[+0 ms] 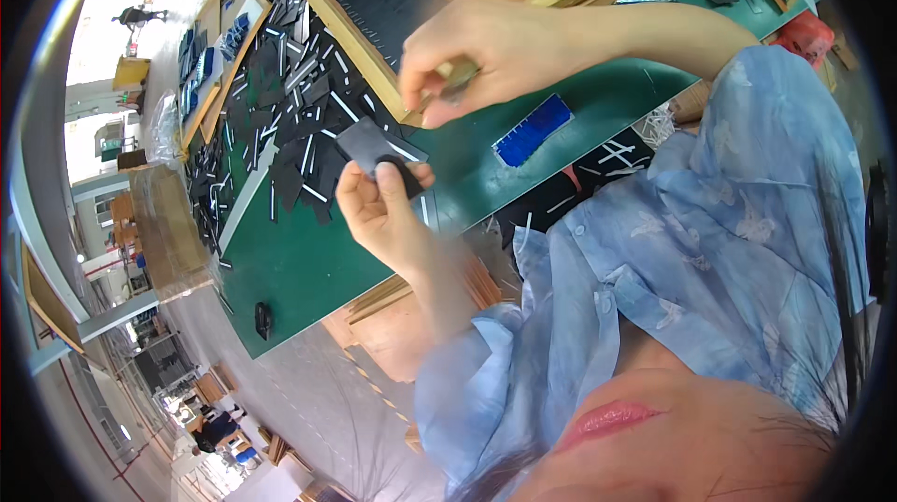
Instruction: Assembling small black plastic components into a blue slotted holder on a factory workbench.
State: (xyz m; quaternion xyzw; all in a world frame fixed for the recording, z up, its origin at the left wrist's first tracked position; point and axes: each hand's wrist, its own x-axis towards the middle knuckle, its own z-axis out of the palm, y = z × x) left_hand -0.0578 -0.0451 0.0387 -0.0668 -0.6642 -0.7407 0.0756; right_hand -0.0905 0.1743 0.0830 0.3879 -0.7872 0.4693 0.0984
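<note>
My left hand (388,217) pinches a small dark grey flat piece (366,142) between thumb and fingers, with a black part of it folded under the thumb. Above and to the right, my right hand (486,58) is closed around a small object with a yellowish and a dull metallic part (458,80); its kind is unclear. The two hands are apart. A heap of black flat pieces (294,142) with white strips lies beyond my left hand. On the green tabletop (318,264), a blue rectangular piece (533,131) rests below my right forearm.
A wooden-edged tray (360,54) holding a black sheet stands behind my hands. Another wooden tray (245,35) with blue pieces is at the far left. A small black object (263,320) lies near the table corner. White strips (617,155) lie on black material by my lap.
</note>
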